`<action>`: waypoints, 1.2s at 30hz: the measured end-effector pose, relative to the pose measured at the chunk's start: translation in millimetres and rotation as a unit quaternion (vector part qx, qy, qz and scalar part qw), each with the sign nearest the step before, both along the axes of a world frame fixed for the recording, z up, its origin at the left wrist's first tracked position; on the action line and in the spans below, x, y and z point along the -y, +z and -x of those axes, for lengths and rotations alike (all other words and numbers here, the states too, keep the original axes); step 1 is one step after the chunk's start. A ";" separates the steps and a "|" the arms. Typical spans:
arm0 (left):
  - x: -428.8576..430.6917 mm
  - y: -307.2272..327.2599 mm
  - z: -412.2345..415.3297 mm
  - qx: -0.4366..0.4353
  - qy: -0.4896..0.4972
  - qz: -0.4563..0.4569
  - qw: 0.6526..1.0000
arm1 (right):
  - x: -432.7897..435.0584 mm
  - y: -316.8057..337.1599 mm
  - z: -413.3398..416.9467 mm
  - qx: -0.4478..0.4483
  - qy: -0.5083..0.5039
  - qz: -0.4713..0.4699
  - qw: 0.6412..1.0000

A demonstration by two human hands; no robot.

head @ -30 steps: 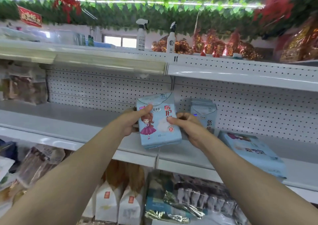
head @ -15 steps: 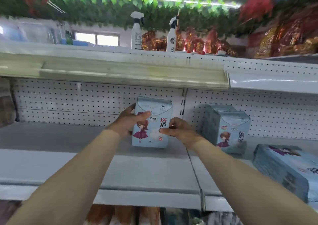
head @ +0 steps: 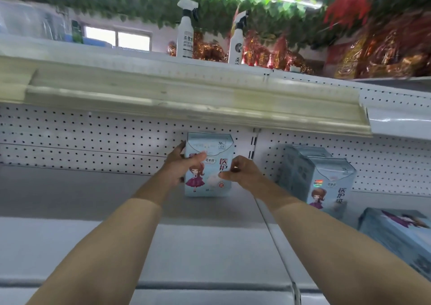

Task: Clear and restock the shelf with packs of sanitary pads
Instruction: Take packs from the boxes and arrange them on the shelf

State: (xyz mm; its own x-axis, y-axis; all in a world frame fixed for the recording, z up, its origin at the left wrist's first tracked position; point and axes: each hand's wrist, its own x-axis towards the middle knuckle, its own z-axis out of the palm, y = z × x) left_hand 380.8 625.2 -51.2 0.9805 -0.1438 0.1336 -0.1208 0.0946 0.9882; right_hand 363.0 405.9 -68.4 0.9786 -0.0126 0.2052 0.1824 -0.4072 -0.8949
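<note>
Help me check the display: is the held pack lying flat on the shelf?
No: the pack stands upright on the shelf, with the left hand and the right hand gripping its sides.

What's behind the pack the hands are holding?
White pegboard shows above and beside the pack. Whether another pack stands right behind it cannot be seen, because the pack itself covers that spot.

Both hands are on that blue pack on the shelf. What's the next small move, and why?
Probably release it and draw both hands back: the pack appears to stand upright on the shelf, with the left hand and right hand gripping its sides.
</note>
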 end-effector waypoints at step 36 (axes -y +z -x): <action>54.5 11.1 26.7 -0.018 0.262 -0.116 0.958 | 35.5 35.4 44.6 0.016 -0.029 0.124 0.992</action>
State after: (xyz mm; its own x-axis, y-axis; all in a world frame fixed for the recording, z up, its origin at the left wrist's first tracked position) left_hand 354.1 570.7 -40.1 0.9293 0.3485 0.1226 -0.0572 -0.1920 0.9797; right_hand 318.4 370.4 -33.0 0.9709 -0.0140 0.2392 0.1785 -0.6240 -0.7608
